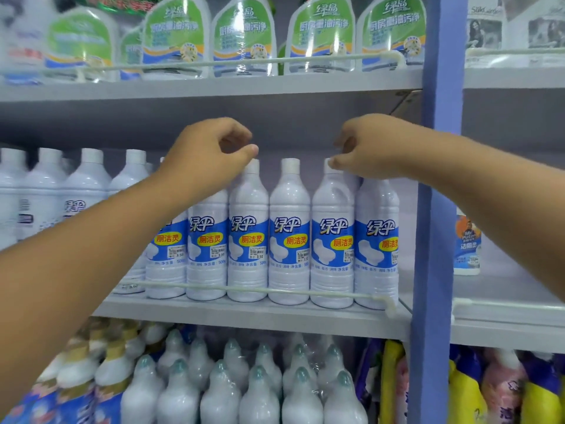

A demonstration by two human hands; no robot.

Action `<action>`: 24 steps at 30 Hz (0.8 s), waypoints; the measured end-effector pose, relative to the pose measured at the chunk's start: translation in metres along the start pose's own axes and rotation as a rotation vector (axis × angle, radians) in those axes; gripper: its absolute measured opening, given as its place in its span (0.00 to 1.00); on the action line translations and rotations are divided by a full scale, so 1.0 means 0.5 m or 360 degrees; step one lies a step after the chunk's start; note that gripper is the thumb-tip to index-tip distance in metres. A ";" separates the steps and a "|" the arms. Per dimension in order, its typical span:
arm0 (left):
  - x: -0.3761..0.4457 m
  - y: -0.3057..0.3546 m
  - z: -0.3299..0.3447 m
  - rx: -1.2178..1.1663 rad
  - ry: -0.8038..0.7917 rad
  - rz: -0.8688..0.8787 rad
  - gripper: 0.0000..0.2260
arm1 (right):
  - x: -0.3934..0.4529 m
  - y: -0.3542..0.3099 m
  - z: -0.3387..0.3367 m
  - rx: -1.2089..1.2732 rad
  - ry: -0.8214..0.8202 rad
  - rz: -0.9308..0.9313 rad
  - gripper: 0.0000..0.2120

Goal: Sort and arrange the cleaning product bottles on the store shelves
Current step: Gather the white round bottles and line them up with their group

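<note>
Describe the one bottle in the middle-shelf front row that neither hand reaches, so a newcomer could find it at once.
Start at the blue upright post and look left along the middle shelf at the front row of white, blue-labelled bottles. Between the left hand and the right hand stands one bottle. Its white cap shows fully, with no fingers on it, unlike those on either side.
</note>
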State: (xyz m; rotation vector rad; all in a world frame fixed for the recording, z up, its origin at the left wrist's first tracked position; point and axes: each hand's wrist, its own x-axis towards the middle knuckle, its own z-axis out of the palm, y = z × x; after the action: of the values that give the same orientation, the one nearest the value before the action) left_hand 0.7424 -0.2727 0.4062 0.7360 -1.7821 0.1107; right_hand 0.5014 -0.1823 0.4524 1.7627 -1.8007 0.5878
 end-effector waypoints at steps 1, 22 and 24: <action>-0.005 -0.018 -0.013 0.0071 -0.0002 -0.0034 0.11 | 0.003 -0.004 0.007 0.0044 -0.0010 0.0013 0.23; 0.046 -0.110 -0.073 0.0254 -0.0452 -0.0308 0.10 | 0.127 -0.216 0.075 0.0331 -0.0334 -0.0067 0.20; 0.044 -0.115 -0.071 0.0238 -0.0426 -0.0305 0.09 | 0.126 -0.217 0.076 0.0334 -0.0320 -0.0035 0.20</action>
State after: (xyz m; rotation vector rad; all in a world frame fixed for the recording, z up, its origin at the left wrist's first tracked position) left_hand 0.7987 -0.3127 0.4219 1.0662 -1.9594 0.0173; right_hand 0.6069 -0.2596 0.4576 2.0430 -1.9087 0.6299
